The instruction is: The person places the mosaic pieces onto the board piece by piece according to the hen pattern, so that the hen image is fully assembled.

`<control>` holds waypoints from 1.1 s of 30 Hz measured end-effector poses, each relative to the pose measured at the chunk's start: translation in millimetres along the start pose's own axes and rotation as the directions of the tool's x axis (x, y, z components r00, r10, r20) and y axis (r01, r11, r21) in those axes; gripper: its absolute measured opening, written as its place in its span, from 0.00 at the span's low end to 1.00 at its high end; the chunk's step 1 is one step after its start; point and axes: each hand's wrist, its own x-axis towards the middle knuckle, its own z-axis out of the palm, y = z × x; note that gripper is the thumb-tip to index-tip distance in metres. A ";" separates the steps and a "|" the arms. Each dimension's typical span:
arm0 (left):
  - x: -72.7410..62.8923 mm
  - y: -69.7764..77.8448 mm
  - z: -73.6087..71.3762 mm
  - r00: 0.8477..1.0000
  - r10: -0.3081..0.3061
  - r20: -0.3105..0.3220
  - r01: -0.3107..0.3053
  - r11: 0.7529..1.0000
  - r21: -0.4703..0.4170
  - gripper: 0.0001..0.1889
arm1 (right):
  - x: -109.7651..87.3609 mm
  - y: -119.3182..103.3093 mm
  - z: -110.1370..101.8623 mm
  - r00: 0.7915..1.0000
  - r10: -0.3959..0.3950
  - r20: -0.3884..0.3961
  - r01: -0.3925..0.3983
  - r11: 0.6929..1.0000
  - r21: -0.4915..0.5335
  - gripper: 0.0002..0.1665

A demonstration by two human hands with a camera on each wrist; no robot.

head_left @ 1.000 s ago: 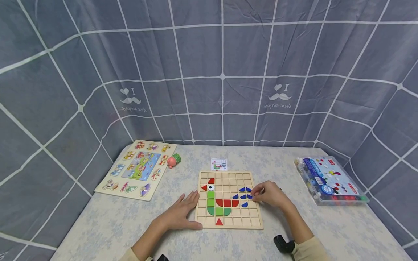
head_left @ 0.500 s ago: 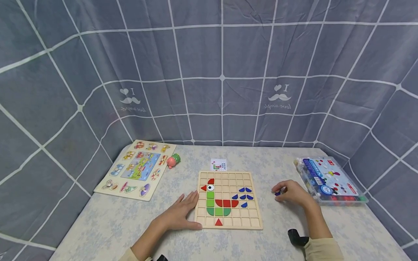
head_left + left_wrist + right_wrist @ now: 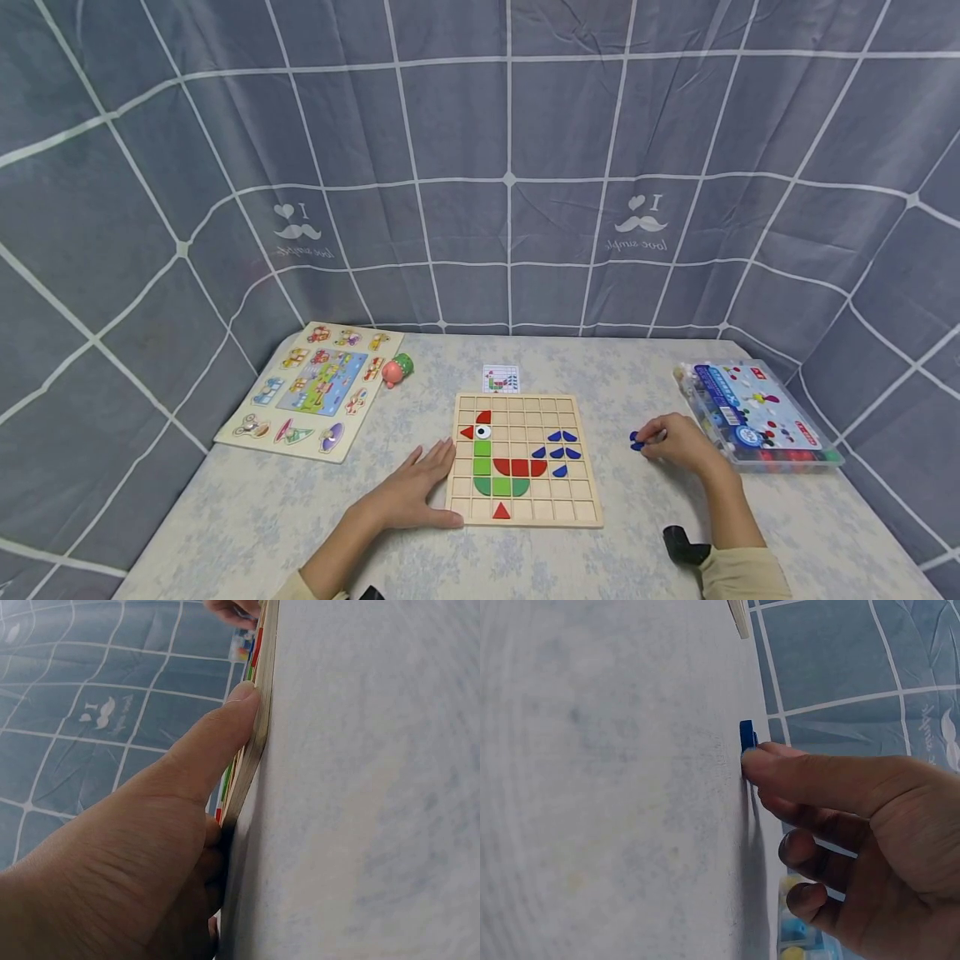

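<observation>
In the head view, my left hand (image 3: 416, 493) lies with spread fingers along the left edge of the wooden grid board (image 3: 573, 510), its thumb touching the front left corner. Red, green and blue pieces form a bird on the board, with several blue leaf-shaped pieces (image 3: 557, 453) as its tail. My right hand (image 3: 678, 443) is on the table to the right of the board. Small blue pieces (image 3: 636, 441) show at its fingertips. The right wrist view shows thumb and index finger pinching a blue piece (image 3: 746, 733) close to the tabletop; the fingers partly hide it.
A small pattern card (image 3: 501, 378) lies behind the board. On the left are a picture peg puzzle (image 3: 348, 450) and a pink and green toy (image 3: 397, 370). A clear plastic case of beads (image 3: 761, 417) sits at the right, close beyond my right hand. A grey curtain (image 3: 510, 217) surrounds the table.
My right hand has moved from the blue tail pieces at the board's right side to the blue pieces on the table further right. My left hand has stayed at the board's edge.
</observation>
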 end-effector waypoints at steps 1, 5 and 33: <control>0.0 -0.1 0.0 1.000 -0.002 0.001 0.002 1.000 -0.001 0.58 | -0.2 0.2 0.3 1.000 -0.002 0.005 0.002 1.000 -0.001 0.08; 0.1 -0.2 0.3 1.000 -0.006 0.003 0.006 1.000 -0.004 0.58 | -1.0 -1.2 2.2 1.000 -0.008 0.017 0.009 1.000 -0.002 0.11; -0.7 0.4 -0.4 1.000 -0.005 0.005 0.005 1.000 0.010 0.58 | -4.6 8.1 16.5 0.999 -0.033 -0.021 0.035 0.997 0.063 0.13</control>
